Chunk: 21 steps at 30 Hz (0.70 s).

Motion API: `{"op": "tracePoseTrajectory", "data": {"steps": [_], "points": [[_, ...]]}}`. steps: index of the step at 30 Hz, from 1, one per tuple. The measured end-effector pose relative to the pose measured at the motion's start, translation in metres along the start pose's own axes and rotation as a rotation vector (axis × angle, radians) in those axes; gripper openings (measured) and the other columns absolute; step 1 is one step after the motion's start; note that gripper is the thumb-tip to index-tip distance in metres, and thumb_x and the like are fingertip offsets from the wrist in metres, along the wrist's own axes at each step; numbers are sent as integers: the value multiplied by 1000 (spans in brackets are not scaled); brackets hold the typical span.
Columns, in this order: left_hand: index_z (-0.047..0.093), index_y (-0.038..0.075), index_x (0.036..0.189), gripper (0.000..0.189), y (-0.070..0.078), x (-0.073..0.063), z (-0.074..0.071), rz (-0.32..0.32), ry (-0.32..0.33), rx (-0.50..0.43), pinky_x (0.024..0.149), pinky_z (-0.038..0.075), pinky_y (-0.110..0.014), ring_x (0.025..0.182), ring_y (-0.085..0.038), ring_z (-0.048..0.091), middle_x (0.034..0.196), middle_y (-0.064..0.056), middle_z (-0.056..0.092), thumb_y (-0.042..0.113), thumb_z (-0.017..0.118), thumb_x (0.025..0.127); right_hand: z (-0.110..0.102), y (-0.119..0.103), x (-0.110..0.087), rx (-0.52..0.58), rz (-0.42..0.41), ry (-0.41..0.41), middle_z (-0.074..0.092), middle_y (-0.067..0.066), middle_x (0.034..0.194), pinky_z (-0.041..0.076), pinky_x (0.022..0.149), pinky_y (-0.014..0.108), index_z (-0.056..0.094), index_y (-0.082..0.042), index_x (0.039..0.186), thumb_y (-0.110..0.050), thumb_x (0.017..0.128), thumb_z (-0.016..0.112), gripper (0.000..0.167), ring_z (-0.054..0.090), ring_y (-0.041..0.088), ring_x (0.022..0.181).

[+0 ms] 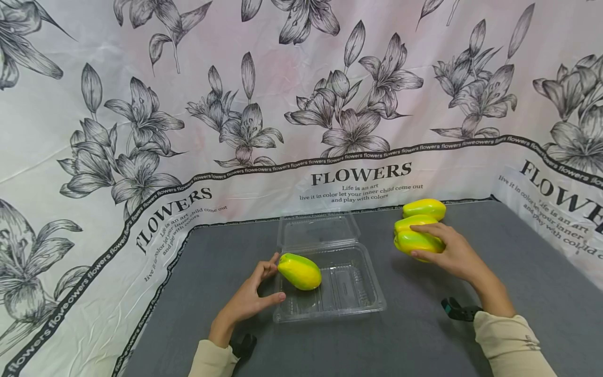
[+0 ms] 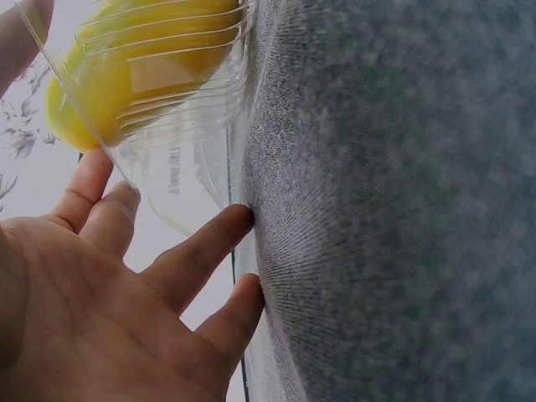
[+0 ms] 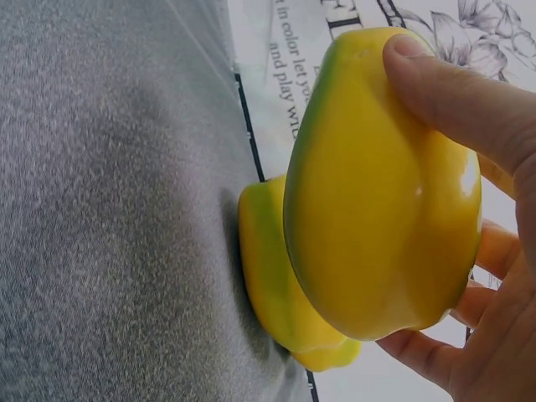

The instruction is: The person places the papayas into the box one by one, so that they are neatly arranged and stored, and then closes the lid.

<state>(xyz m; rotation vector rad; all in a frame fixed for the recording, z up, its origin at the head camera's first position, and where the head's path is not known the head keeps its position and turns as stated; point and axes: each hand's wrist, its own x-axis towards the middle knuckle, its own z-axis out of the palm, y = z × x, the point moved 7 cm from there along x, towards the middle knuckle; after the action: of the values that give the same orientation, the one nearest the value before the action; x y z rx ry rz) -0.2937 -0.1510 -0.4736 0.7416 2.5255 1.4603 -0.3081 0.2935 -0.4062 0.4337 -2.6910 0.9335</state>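
Observation:
A yellow-green papaya (image 1: pixel 301 272) lies at the left side of an open clear plastic clamshell container (image 1: pixel 372 293). My left hand (image 1: pixel 252 293) is spread at the container's left wall; in the left wrist view its fingertips (image 2: pixel 239 216) touch the clear side and the cloth. My right hand (image 1: pixel 452 251) grips another papaya (image 3: pixel 377 193), thumb on one side and fingers on the other. In the right wrist view that papaya is held up off the cloth. Just behind it sit two more papayas, one nearer (image 3: pixel 272 260) and one at the back (image 1: pixel 426 208).
Grey cloth (image 1: pixel 410 324) covers the table. The container's hinged lid (image 1: pixel 317 230) lies folded back toward the wall. A white flower-print curtain (image 1: pixel 264 193) borders the table at the back and sides.

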Motion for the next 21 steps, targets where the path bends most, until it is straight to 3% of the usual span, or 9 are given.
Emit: {"op": "tracePoseTrajectory", "data": {"steps": [12, 21], "points": [[40, 11, 131, 51, 2, 1, 0, 12, -7, -9, 117, 22, -73, 150, -34, 38, 172, -3, 16, 19, 74, 94, 1, -17, 1, 10, -30, 29, 58, 24, 136, 43, 85, 52, 63, -11, 137, -29, 83, 86, 61, 53, 40, 116], [40, 11, 132, 52, 2, 0, 0, 16, -9, -9, 117, 21, -73, 150, -35, 38, 172, -4, 16, 20, 75, 94, 9, -32, 4, 21, -74, 53, 61, 17, 138, 43, 91, 49, 63, -12, 136, -27, 84, 85, 59, 54, 35, 120]]}}
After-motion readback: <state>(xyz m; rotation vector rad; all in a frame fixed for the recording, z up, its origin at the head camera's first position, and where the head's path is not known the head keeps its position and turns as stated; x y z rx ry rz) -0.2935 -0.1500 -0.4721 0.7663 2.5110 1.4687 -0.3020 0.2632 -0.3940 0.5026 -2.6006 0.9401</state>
